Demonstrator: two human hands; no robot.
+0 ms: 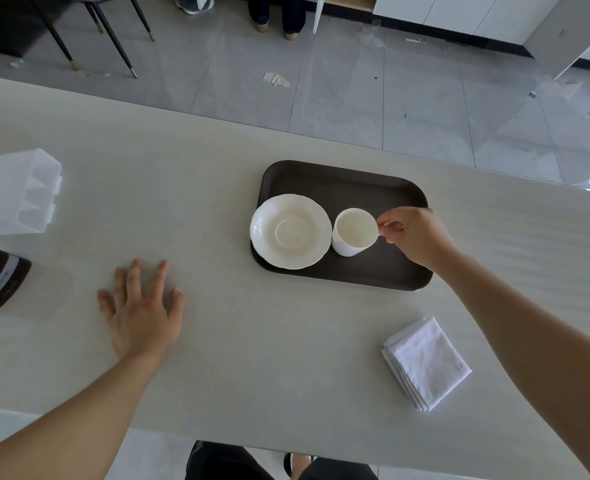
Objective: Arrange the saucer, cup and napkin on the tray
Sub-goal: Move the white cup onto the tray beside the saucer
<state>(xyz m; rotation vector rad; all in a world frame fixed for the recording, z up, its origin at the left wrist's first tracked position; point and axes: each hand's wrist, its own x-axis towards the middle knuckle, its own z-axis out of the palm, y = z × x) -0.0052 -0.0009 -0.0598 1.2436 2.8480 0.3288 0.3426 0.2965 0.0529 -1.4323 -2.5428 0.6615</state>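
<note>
One saucer [291,231], one cup [354,231], one napkin [427,363].

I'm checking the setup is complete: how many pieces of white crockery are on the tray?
2: the saucer on the left part of the tray, and the cup just right of it, held by the right hand. Nothing seems hidden.

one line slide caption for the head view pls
Right hand pinches white cup beside scalloped saucer on dark tray.
</note>
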